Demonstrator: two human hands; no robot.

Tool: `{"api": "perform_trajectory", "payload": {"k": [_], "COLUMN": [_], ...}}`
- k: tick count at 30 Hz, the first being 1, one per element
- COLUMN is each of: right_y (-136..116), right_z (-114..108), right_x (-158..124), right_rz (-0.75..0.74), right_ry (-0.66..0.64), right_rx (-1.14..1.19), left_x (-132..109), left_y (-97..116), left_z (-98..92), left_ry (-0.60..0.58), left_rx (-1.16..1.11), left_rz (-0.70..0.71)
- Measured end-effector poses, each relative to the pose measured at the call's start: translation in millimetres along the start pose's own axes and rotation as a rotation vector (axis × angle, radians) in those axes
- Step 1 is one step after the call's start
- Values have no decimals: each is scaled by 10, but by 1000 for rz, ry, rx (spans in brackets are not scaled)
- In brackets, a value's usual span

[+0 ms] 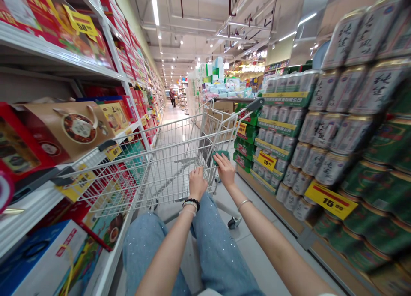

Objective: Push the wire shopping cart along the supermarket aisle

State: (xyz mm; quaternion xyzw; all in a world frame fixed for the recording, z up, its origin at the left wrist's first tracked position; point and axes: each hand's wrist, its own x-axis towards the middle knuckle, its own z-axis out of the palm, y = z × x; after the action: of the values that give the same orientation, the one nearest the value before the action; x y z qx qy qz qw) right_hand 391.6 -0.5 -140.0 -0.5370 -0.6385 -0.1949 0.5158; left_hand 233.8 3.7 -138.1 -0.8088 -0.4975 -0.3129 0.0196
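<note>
A wire shopping cart (pixel 167 152) stands sideways in front of my knees, its basket stretching off to the left. My left hand (pixel 198 183) has its fingers curled over the wires on the cart's side, near the rear end. Just to the right, my right hand (pixel 225 171) presses a folded green cloth (pixel 221 155) against the cart's rear wires and frame. Its fingers lie across the cloth, covering part of it. The dark handle (pixel 255 103) sits above and beyond both hands. Inside the basket I see no goods.
Shelves (pixel 64 52) of red gift boxes run along the left, close to the cart's front. Stacked beer cans (pixel 330 116) and price tags line the right. A caster wheel (pixel 234 222) rests on the tiled floor. Down the aisle stands a distant person (pixel 172 98).
</note>
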Motion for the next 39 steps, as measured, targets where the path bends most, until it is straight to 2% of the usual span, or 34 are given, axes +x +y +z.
{"api": "perform_trajectory", "payload": {"k": [3,6,8,12,15,17,21,24,28,30,32,35,39], "right_y": [12,-1,-18,-27,16,59,123,115,35,-23,-96,-246,-448], "right_z": [27,-65,-174,-366,-371,-308,-126,-25,-19,-71,-135,-186,-57], "right_x": [-276,-332,-202,269,497,503,244,-49,-352,-371,-271,27,330], "right_rz": [-41,-93,-111,-91,-95,-110,-129,-142,-177,-173,-163,-192,-219], "right_ry": [-150,-237,-176,49,100,93,43,-47,-184,-164,-77,53,83], "right_rx": [2,19,27,-13,-76,-114,-160,-168,-113,-75,-51,-42,-83], "left_x": [-2,-4,-6,-8,-5,-5,-1,4,-31,-80,-139,-211,-246], "left_y": [5,7,7,16,23,24,27,36,-24,-120,-249,-437,-560], "left_z": [-5,-1,6,3,-16,-27,-29,-25,-65,-117,-184,-278,-311], "left_ry": [-4,1,10,11,-1,-5,-8,-7,-22,-12,35,98,40], "left_rx": [11,16,15,11,11,10,12,6,-16,1,66,185,224], "left_rz": [4,2,3,-8,-19,-19,-13,-10,33,73,78,40,61]}}
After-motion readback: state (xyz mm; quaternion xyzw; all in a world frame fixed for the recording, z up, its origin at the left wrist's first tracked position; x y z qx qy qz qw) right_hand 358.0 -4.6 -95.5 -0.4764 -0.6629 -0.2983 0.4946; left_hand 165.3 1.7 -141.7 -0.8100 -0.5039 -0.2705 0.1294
